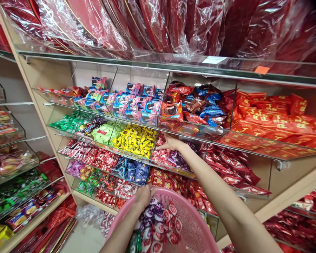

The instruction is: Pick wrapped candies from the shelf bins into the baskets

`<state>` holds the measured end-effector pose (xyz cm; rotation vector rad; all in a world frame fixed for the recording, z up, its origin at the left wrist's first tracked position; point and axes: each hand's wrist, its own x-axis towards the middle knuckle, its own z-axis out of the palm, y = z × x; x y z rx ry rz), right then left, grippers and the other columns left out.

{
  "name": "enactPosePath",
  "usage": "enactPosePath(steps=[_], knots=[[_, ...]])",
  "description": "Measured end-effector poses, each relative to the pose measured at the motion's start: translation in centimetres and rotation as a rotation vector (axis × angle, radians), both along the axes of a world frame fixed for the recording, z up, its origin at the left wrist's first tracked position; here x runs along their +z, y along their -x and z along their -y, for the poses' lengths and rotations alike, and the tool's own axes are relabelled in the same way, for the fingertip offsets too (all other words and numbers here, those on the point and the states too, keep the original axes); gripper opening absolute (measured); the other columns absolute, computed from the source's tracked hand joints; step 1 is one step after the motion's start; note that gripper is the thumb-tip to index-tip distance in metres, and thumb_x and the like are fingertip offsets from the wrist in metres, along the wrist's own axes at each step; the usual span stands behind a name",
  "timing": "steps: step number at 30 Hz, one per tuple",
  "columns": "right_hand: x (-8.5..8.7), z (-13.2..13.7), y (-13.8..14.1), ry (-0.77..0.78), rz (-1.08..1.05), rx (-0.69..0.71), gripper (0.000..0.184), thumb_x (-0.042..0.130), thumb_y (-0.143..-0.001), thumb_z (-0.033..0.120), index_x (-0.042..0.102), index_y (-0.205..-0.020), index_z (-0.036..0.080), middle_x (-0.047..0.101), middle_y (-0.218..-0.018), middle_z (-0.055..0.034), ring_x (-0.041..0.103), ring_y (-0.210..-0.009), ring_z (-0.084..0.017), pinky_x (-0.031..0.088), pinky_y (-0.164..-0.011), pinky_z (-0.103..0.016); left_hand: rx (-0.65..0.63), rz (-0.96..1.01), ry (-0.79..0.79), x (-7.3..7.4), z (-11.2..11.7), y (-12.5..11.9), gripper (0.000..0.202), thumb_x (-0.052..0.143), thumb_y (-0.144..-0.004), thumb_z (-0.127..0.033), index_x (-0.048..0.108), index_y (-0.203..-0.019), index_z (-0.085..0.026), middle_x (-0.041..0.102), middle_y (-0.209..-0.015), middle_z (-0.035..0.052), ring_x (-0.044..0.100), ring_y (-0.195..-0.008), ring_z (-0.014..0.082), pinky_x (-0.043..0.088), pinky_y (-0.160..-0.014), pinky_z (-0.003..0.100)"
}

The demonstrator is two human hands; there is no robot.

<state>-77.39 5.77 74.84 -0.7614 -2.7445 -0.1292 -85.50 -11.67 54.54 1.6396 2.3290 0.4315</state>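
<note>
My left hand is closed on the far rim of a pink plastic basket. Inside the basket lie wrapped candies, purple-and-white and red-and-white, with some green wrappers at the lower left. My right hand reaches under a shelf into a clear bin, over red-and-white wrapped candies. Its fingers look spread and touch or hover just above the candies. Purple wrapped candies fill the same bin's right part. The yellow wrapped candies sit one compartment to the left.
Glass shelf edges run just above my right hand. Higher up are packaged cookies and red snack packets. Plastic-wrapped red goods fill the top shelf. At the left, another rack stands beside clear plastic wrap on the floor.
</note>
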Motion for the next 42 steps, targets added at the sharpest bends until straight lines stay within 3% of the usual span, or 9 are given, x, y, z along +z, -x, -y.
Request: enactPosePath(steps=[4, 9, 15, 19, 27, 34, 42], knots=[[-0.3, 0.0, 0.0, -0.002, 0.011, 0.017, 0.095, 0.066, -0.065, 0.04, 0.011, -0.139, 0.02, 0.031, -0.139, -0.0116, 0.038, -0.12, -0.025, 0.029, -0.098, -0.035, -0.008, -0.011, -0.005, 0.2, 0.1, 0.0, 0.053, 0.022, -0.084, -0.057, 0.058, -0.095, -0.019, 0.068, -0.089, 0.0092, 0.063, -0.086, 0.0241, 0.043, -0.07, 0.03], [-0.6, 0.4, -0.4, -0.046, -0.013, -0.001, 0.093, 0.066, -0.064, 0.041, 0.014, -0.138, 0.022, 0.036, -0.136, -0.0104, 0.038, -0.12, -0.025, 0.03, -0.097, -0.035, 0.01, -0.011, 0.01, 0.3, 0.1, -0.1, 0.052, 0.022, -0.084, -0.056, 0.058, -0.095, -0.019, 0.068, -0.091, 0.0094, 0.062, -0.087, 0.0245, 0.042, -0.07, 0.03], [-0.5, 0.1, 0.0, 0.05, 0.008, 0.027, 0.091, 0.065, -0.064, 0.043, 0.017, -0.137, 0.02, 0.039, -0.133, -0.0102, 0.042, -0.116, -0.023, 0.032, -0.096, -0.033, 0.014, 0.008, 0.022, 0.6, 0.2, -0.1, 0.051, 0.023, -0.085, -0.055, 0.058, -0.096, -0.02, 0.067, -0.09, 0.0089, 0.062, -0.087, 0.0242, 0.042, -0.069, 0.029], [-0.8, 0.8, -0.1, -0.021, -0.045, 0.023, 0.09, 0.068, -0.062, 0.04, 0.022, -0.136, 0.02, 0.043, -0.13, -0.0101, 0.042, -0.115, -0.024, 0.03, -0.096, -0.035, 0.016, 0.013, 0.015, 0.6, 0.1, -0.1, 0.051, 0.022, -0.085, -0.053, 0.058, -0.097, -0.019, 0.067, -0.089, 0.0099, 0.062, -0.088, 0.0242, 0.042, -0.071, 0.03], [-1.8, 2.1, -0.9, -0.073, -0.155, 0.06, 0.066, 0.06, -0.071, 0.042, 0.034, -0.127, 0.018, 0.042, -0.126, -0.0111, 0.037, -0.116, -0.023, 0.029, -0.096, -0.036, 0.006, 0.024, 0.006, 0.7, 0.1, -0.2, 0.049, 0.026, -0.084, -0.056, 0.057, -0.095, -0.02, 0.068, -0.09, 0.0093, 0.062, -0.086, 0.0231, 0.042, -0.07, 0.03], [-2.0, 2.8, -1.1, -0.168, -0.099, -0.021, 0.057, 0.052, -0.078, 0.041, 0.034, -0.127, 0.019, 0.04, -0.126, -0.0147, 0.034, -0.115, -0.029, 0.03, -0.09, -0.045, 0.026, 0.038, 0.027, 1.1, 0.2, -0.4, 0.049, 0.026, -0.084, -0.055, 0.058, -0.094, -0.019, 0.068, -0.089, 0.0088, 0.062, -0.085, 0.0222, 0.042, -0.069, 0.028], [-1.5, 3.1, -1.4, -0.224, -0.084, 0.01, 0.052, 0.042, -0.082, 0.048, 0.036, -0.124, 0.018, 0.044, -0.12, -0.0128, 0.046, -0.106, -0.025, 0.038, -0.085, -0.035, 0.024, 0.047, 0.025, 0.9, 0.2, -0.4, 0.049, 0.028, -0.083, -0.056, 0.057, -0.097, -0.019, 0.067, -0.091, 0.0093, 0.062, -0.085, 0.0221, 0.042, -0.069, 0.029]])
